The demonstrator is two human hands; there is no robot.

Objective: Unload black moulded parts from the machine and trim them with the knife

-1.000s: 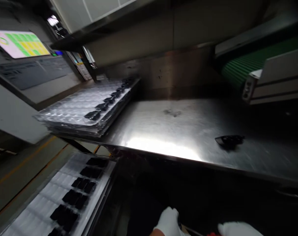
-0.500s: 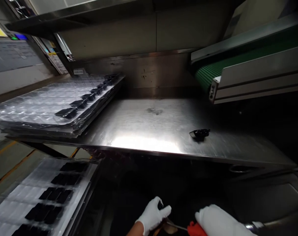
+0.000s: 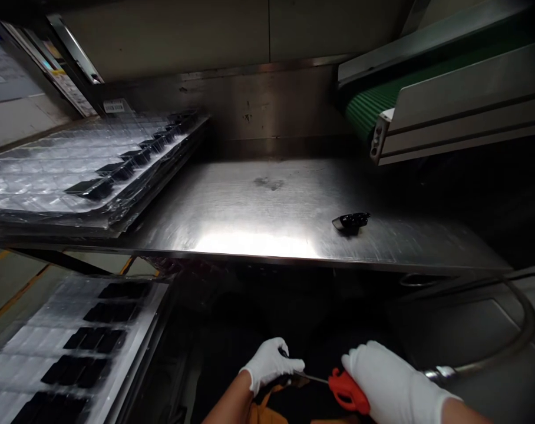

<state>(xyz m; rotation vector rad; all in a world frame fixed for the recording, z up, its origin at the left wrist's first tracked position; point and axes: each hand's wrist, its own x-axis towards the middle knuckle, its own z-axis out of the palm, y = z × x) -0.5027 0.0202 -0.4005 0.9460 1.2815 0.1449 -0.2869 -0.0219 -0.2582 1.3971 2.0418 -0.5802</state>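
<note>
My left hand (image 3: 271,364), in a white glove, is closed round a small black part (image 3: 284,352) that its fingers mostly cover. To its right, my gloved right hand (image 3: 382,377) grips a red air gun (image 3: 347,391). The gun's thin metal nozzle (image 3: 314,378) points left and reaches the left hand's fingers. Both hands are low, in front of the steel table's edge. On the steel table (image 3: 232,206) a glossy black part (image 3: 351,221) lies by itself, right of the middle.
Stacked clear plastic trays (image 3: 42,176) with black parts cover the table's left side. Another tray (image 3: 42,341) with black parts is at the lower left. A green conveyor belt (image 3: 365,112) juts in from the upper right. A hose (image 3: 492,359) runs at the lower right.
The head view has tilted down slightly, so the table sits higher in it. The red gun and its nozzle show more fully. Both hands keep their grips.
</note>
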